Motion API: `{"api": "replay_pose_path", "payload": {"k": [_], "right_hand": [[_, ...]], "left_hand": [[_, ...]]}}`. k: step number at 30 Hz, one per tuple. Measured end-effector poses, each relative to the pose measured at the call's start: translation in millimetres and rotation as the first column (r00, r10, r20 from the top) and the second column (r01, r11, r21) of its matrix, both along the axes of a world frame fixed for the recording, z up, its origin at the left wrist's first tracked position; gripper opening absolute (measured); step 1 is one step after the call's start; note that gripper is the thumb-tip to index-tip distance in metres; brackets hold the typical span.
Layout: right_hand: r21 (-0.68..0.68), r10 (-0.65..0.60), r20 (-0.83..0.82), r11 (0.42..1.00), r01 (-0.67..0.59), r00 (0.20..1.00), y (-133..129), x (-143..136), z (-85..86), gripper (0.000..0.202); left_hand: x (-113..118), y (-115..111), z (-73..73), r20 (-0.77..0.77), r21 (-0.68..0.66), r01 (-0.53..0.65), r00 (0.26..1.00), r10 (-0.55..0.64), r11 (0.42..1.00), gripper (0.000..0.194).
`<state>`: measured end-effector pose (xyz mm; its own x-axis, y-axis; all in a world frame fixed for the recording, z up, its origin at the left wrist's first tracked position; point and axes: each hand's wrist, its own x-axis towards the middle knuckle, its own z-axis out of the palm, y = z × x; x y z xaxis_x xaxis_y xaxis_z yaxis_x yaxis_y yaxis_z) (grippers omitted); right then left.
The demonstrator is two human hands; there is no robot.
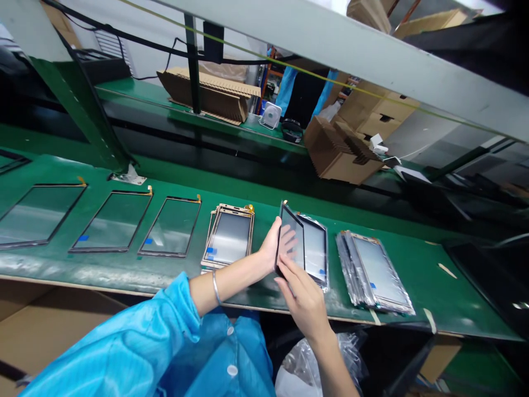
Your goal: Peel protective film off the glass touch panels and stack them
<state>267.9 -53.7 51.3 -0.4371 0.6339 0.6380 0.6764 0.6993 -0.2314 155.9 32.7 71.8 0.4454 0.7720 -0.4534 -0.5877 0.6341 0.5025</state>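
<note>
A thin black-framed glass touch panel (292, 219) is held tilted up above the bench. My left hand (273, 245) grips it by the left edge, and its fingers show through the clear glass. At the panel's lower edge, the fingertips of my right hand (305, 298) press on the glass and frame. Behind it, a screen module in clear film (314, 248) lies on the bench, partly covered. Just left of my hands is a stack of framed screens (230, 234) with blue tabs. To the right sits a stack of film-wrapped screens (378, 270).
Several black-framed glass panels (171, 226) lie in a row along the green bench (264, 300). A slanted green post (88, 110) rises at the back left. Cardboard dividers (219, 99), a small white fan (271, 115) and cardboard boxes (339, 151) stand beyond. A plastic-lined bin (303, 361) is below.
</note>
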Motion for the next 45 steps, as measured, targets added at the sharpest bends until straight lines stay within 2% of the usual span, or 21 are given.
{"api": "replay_pose_path", "payload": {"k": [4, 12, 20, 24, 27, 30, 33, 35, 37, 38, 39, 41, 42, 43, 44, 45], "right_hand": [[0.063, 0.020, 0.028, 0.998, -0.022, 0.999, 0, -13, 7.1, 0.050], [0.139, 0.033, 0.148, 0.989, -0.054, 0.988, 1, -32, 10.2, 0.056], [0.186, 0.031, 0.224, 0.980, -0.074, 0.974, 2, -47, 20.4, 0.031], [0.181, 0.035, 0.210, 0.981, -0.074, 0.977, 0, -53, 22.6, 0.027], [0.049, 0.124, 0.151, 0.990, -0.133, 0.981, 1, -49, 29.4, 0.021], [-0.115, 0.176, 0.033, 0.979, -0.171, 0.984, 14, -38, 43.2, 0.018], [-0.058, 0.037, -0.070, 0.997, -0.041, 0.997, 33, -28, 54.9, 0.018], [-0.051, -0.069, -0.136, 0.997, 0.063, 0.988, 39, -31, 55.7, 0.018], [-0.184, -0.091, -0.209, 0.982, 0.052, 0.974, 33, -42, 50.6, 0.026], [-0.277, -0.064, -0.251, 0.961, -0.009, 0.966, 25, -50, 46.8, 0.035], [-0.361, -0.029, -0.306, 0.929, -0.088, 0.951, 16, -58, 42.7, 0.047], [-0.446, -0.028, -0.467, 0.870, -0.209, 0.884, -2, -70, 36.0, 0.061], [-0.459, -0.075, -0.560, 0.857, -0.234, 0.825, -8, -72, 34.1, 0.058], [-0.467, -0.140, -0.649, 0.849, -0.247, 0.748, -13, -72, 33.4, 0.050], [-0.475, -0.207, -0.724, 0.841, -0.258, 0.658, -14, -69, 33.7, 0.040], [-0.485, -0.262, -0.776, 0.830, -0.277, 0.573, -12, -64, 34.8, 0.032]], "left_hand": [[-12, -1, 1.1, 0.022, 0.004, -0.058, 0.998, 0.058, 0.998, 0.075], [-31, -1, -3.5, 0.054, 0.007, -0.192, 0.980, 0.191, 0.981, 0.075], [-43, -7, 2.9, 0.069, 0.014, -0.308, 0.949, 0.307, 0.951, 0.073], [-46, -6, 5.1, 0.095, 0.043, -0.340, 0.937, 0.335, 0.939, 0.069], [-53, -13, 6.3, 0.122, 0.085, -0.327, 0.941, 0.316, 0.941, 0.057], [-67, -33, 3.0, 0.120, 0.107, -0.265, 0.960, 0.252, 0.958, 0.059], [-84, -57, -5.4, 0.127, 0.181, -0.149, 0.984, 0.127, 0.972, 0.061], [-92, -71, -10.5, 0.085, 0.298, -0.098, 0.993, 0.076, 0.949, 0.060], [-93, -82, -12.3, -0.049, 0.482, -0.104, 0.988, 0.146, 0.870, 0.057], [-92, -86, -11.7, -0.137, 0.602, -0.093, 0.966, 0.217, 0.793, 0.055], [-90, -91, -10.3, -0.223, 0.726, -0.047, 0.928, 0.299, 0.686, 0.055], [-86, -97, -6.0, -0.349, 0.897, 0.153, 0.821, 0.452, 0.415, 0.062], [-85, -99, -3.8, -0.383, 0.920, 0.270, 0.773, 0.506, 0.285, 0.070], [-87, -101, -2.2, -0.402, 0.913, 0.366, 0.734, 0.547, 0.180, 0.079], [-91, -101, -1.1, -0.410, 0.897, 0.426, 0.699, 0.586, 0.118, 0.086], [-96, -100, -0.8, -0.415, 0.886, 0.449, 0.661, 0.624, 0.114, 0.090]]}}
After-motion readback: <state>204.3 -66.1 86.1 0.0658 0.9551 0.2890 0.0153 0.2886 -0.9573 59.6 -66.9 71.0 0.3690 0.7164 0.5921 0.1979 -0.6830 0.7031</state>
